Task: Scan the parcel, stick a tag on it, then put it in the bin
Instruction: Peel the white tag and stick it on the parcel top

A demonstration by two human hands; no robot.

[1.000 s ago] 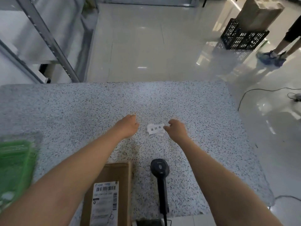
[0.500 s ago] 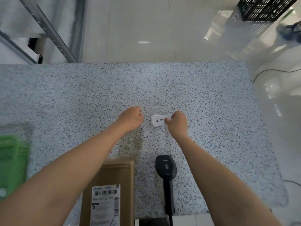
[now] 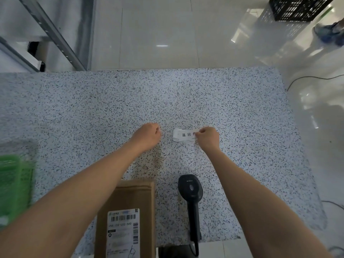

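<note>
A small stack of white tags (image 3: 183, 135) with black characters lies mid-table on the speckled table (image 3: 223, 101). My right hand (image 3: 208, 137) pinches the right end of the top tag. My left hand (image 3: 148, 135) rests as a loose fist a little left of the tags, holding nothing. The brown cardboard parcel (image 3: 128, 198) with a white barcode label lies at the near edge, between my forearms. A black handheld scanner (image 3: 190, 190) lies on the table right of the parcel.
A green bin (image 3: 14, 187) sits at the table's left edge, blurred. Beyond the table are a glossy tiled floor, a metal shelf frame (image 3: 54, 34) at far left, a black crate (image 3: 299, 8) at far right, and cables on the floor.
The head camera has tilted down, so the table fills more of the view. My right hand has closed onto the right end of the tags. My left hand stays put.
</note>
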